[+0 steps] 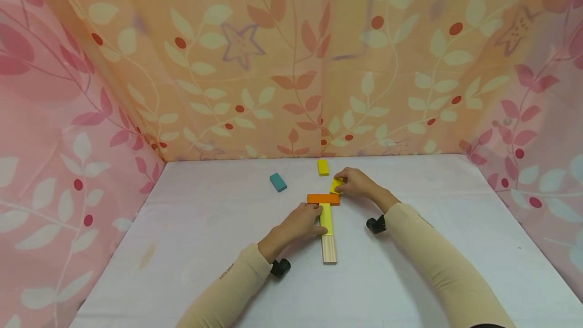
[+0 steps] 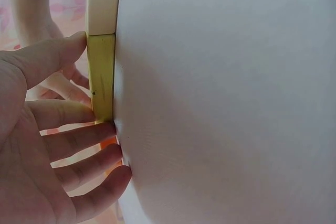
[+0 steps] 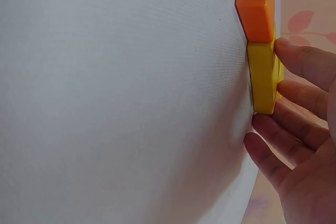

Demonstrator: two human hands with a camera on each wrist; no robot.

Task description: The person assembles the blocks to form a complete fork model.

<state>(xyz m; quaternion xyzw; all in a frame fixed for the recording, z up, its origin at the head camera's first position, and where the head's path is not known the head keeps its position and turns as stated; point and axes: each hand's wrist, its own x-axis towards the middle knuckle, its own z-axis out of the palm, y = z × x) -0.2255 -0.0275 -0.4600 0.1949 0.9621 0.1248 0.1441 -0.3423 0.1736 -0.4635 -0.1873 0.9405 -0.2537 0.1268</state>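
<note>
My left hand (image 1: 300,222) holds a light yellow block (image 1: 326,219) from its left side, thumb by the near end and forefinger by the far end. The left wrist view shows this yellow block (image 2: 102,77) between thumb and fingertips, its end against a plain wooden block (image 1: 329,250). An orange block (image 1: 323,199) lies crosswise at its far end. Beyond the orange block's right end, my right hand (image 1: 357,183) grips another yellow block (image 1: 336,185). In the right wrist view that yellow block (image 3: 261,77) meets the orange block (image 3: 255,9), thumb and forefinger at its edge.
A third yellow block (image 1: 323,167) lies farther back on the white tablecloth (image 1: 218,206), with a teal block (image 1: 278,182) to its left. Patterned curtains (image 1: 291,65) enclose the table at the back and both sides. Small black cameras (image 1: 376,224) sit at both wrists.
</note>
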